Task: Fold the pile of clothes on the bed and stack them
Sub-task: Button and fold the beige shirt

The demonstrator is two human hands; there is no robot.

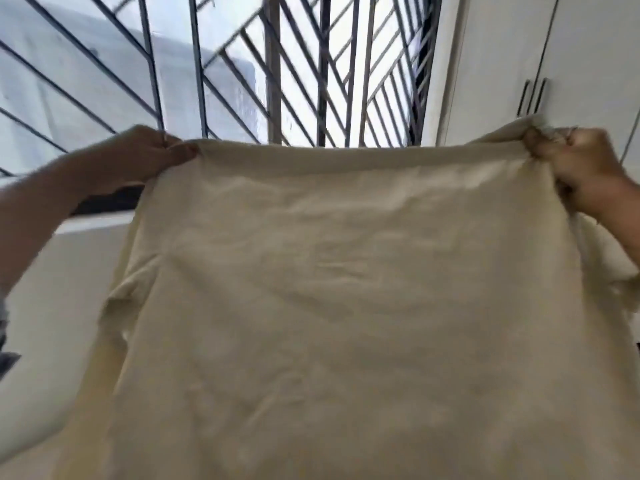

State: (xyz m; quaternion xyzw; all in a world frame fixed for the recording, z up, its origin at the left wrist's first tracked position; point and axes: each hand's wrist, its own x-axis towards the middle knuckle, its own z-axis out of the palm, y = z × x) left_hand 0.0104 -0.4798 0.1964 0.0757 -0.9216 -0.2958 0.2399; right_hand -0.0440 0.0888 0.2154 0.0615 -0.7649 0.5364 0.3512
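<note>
A person's left hand (156,150) and right hand (571,164) each pinch a top corner of a cream shirt (346,289), held spread before a barred window (277,64)

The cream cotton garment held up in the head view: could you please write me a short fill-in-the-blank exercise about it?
1. The cream cotton garment is held up by ____ hands.
2. The left hand and the right hand grip its ____ edge.
3. Behind it stands a window with a metal ____.
4. The white cupboard door is on the person's ____ side.

Missing words: two; top; grille; right
</note>
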